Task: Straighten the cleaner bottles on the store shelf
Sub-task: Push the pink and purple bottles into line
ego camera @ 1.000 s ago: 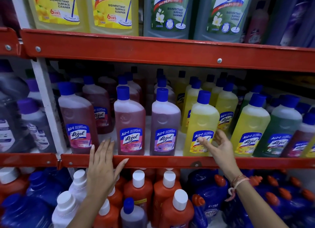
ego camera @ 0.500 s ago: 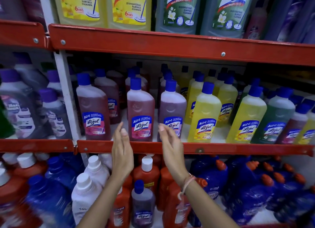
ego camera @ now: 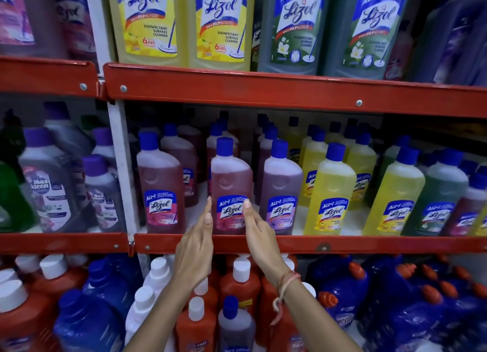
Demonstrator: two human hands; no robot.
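While flanked: pink bottle (ego camera: 231, 191), hands.

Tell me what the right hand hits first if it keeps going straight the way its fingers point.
Most likely the pink Lizol bottle at the front of the middle shelf. The right hand points up and into the shelf, fingertips at the right edge of that bottle's label. Whether they already touch it is unclear.
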